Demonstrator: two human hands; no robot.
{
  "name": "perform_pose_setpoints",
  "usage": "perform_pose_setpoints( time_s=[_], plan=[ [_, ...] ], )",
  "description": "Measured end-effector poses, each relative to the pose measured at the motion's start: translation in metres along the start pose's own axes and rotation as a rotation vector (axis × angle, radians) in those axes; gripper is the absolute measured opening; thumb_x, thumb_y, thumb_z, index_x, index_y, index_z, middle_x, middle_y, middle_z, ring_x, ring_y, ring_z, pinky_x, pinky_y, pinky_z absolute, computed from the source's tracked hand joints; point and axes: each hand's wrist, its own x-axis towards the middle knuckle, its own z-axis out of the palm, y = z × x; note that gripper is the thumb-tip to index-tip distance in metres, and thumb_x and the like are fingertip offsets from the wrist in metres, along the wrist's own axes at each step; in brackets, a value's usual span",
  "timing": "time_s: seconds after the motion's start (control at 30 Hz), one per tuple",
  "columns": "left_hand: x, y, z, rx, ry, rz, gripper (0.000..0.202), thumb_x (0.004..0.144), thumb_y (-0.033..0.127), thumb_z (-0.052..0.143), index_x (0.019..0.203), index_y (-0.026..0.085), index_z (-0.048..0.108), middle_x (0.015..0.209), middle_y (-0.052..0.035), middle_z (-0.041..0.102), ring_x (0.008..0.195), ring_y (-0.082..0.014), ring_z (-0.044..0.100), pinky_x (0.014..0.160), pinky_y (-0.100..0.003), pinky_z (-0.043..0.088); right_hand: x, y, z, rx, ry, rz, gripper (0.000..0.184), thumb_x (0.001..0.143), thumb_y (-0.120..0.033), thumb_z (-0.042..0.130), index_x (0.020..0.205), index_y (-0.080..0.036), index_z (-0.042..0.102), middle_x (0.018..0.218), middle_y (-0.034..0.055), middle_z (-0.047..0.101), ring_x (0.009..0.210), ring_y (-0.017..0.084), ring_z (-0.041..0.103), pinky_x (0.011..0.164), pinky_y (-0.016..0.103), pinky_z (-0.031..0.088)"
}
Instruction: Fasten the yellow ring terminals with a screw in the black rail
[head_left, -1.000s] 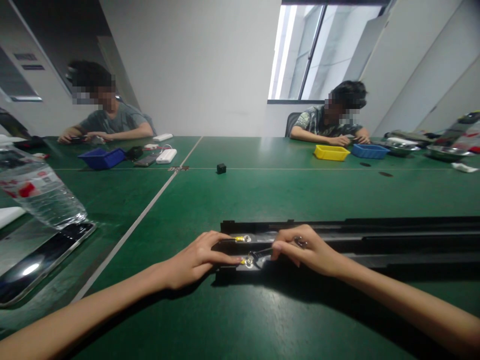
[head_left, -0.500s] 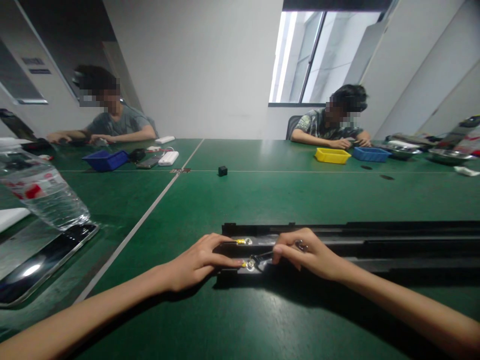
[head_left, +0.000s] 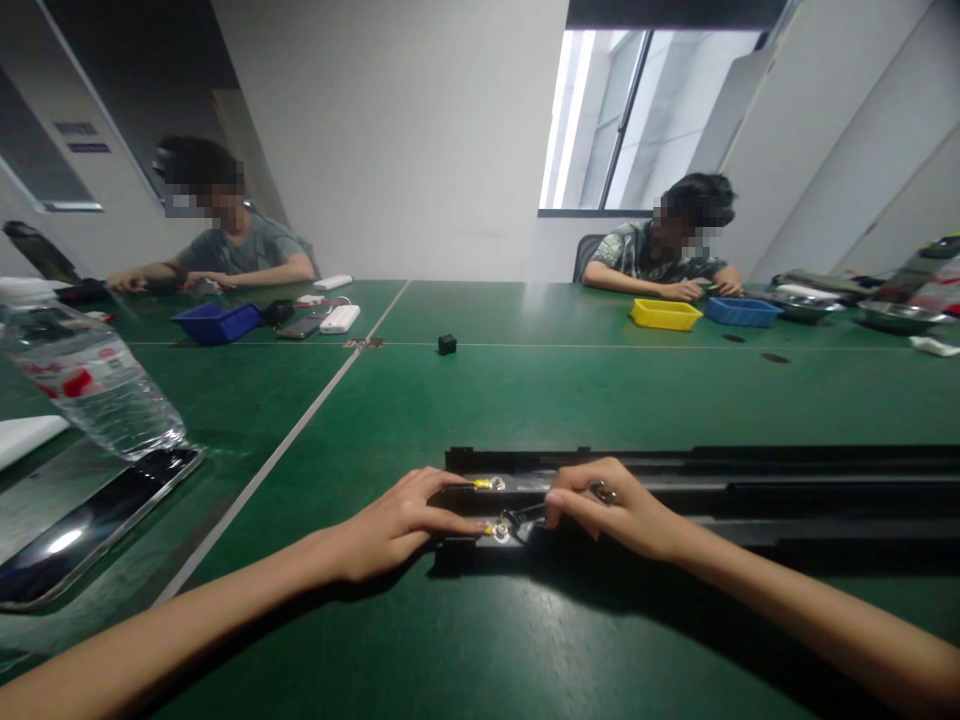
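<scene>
At the near edge of the counter (head_left: 525, 400), dead centre: right hand (head_left: 611, 510), grip pressed together, thumb and forefinger pinching the shank of a small wrench (head_left: 527, 513). The wrench head sits at 9 o'clock from that pinch, on a bright fastener beside the lower yellow terminal (head_left: 489, 527).

Left hand (head_left: 390, 525): grip spread, fingers stretched flat, forefinger tip touching the lower yellow terminal, thumb lying toward the upper yellow terminal (head_left: 486, 484) (whether it touches, cannot tell).

Both terminals sit at the left end of a long black rail (head_left: 787, 492), which lies flat on the counter and runs off toward 3 o'clock, out of frame.

Farther out:
- 9 o'clock: dark phone (head_left: 90, 520), face up; a water bottle (head_left: 90, 385) stands touching its far end.
- 12 o'clock, well apart: small black cube (head_left: 447, 344), alone on the green.
- 11 o'clock: blue bin (head_left: 214, 322), with a seated person's forearms just behind it.
- 1 o'clock: yellow bin (head_left: 664, 313), a second blue bin (head_left: 741, 311) just beside it, another seated person's hands near both.
</scene>
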Motion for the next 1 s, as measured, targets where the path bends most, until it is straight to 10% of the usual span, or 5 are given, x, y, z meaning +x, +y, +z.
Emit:
perform_pose_setpoints(
  time_s=[1.0],
  plan=[
    [0.0001,0.0009,-0.0007,-0.034,-0.008,0.016,0.048,0.096,0.005,0.043,0.129,0.035,0.061,0.139,-0.0078,0.045,0.124,-0.029,0.042,0.104,-0.05,0.032,0.0003,0.0006,0.0007,0.019,-0.01,0.045,0.037,0.095,-0.038,0.052,0.075,-0.012,0.068,0.064,0.0006,0.061,0.047,0.006,0.049,0.046,0.015,0.04]
  ],
)
